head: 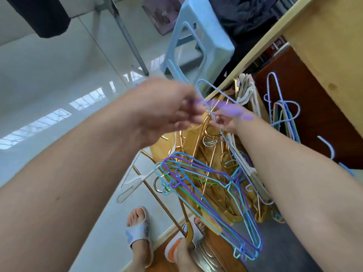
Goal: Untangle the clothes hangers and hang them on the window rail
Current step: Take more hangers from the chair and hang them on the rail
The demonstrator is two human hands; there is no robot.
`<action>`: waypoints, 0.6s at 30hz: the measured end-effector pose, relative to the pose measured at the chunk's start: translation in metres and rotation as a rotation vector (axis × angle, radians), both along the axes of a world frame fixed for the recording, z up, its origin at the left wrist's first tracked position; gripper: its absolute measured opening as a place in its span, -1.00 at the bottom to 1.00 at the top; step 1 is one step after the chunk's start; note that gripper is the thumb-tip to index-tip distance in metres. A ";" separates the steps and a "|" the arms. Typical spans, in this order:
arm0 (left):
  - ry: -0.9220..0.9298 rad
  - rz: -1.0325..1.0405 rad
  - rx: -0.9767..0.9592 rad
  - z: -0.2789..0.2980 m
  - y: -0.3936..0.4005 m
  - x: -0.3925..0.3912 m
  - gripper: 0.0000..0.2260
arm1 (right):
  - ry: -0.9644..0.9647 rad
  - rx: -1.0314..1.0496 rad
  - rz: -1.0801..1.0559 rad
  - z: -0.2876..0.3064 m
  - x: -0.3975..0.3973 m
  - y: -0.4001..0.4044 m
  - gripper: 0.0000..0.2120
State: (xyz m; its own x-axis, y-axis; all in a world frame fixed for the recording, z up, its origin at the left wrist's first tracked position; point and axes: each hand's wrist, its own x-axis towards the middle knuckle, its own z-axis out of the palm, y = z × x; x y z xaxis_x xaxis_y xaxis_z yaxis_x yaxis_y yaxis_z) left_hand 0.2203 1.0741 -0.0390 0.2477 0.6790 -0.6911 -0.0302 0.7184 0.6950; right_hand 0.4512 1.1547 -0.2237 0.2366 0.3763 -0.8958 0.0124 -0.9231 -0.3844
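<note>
My left hand and right hand meet above a tangled heap of hangers. Both pinch a pale blue wire hanger whose loop sticks up between them; a blurred purple streak crosses my right hand. The left hand's fingers are curled and motion-blurred. Below hang blue, purple and green wire hangers knotted together, over gold metal hangers and white plastic hangers.
More blue and pastel wire hangers lean on a brown cabinet at the right, under a wooden tabletop. A pale blue plastic stool stands behind. My slippered feet are on the glossy floor.
</note>
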 end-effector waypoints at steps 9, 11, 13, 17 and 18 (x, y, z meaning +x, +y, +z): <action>0.595 -0.267 -0.094 -0.078 -0.064 -0.047 -0.69 | -0.133 0.044 0.270 0.002 -0.002 -0.026 -0.72; 0.718 -0.317 -0.072 -0.102 -0.067 -0.051 -0.58 | -0.214 0.066 0.236 -0.001 -0.005 -0.026 -0.75; 0.813 -0.439 -0.034 -0.120 -0.070 -0.055 -0.41 | -0.318 0.077 0.255 -0.004 -0.006 -0.027 -0.82; 1.045 -0.758 0.097 -0.141 -0.075 -0.054 -0.28 | -0.524 0.179 0.643 0.001 -0.002 -0.040 -0.79; 1.105 -0.816 0.136 -0.147 -0.077 -0.055 -0.28 | -0.576 0.187 0.769 0.005 -0.001 -0.046 -0.73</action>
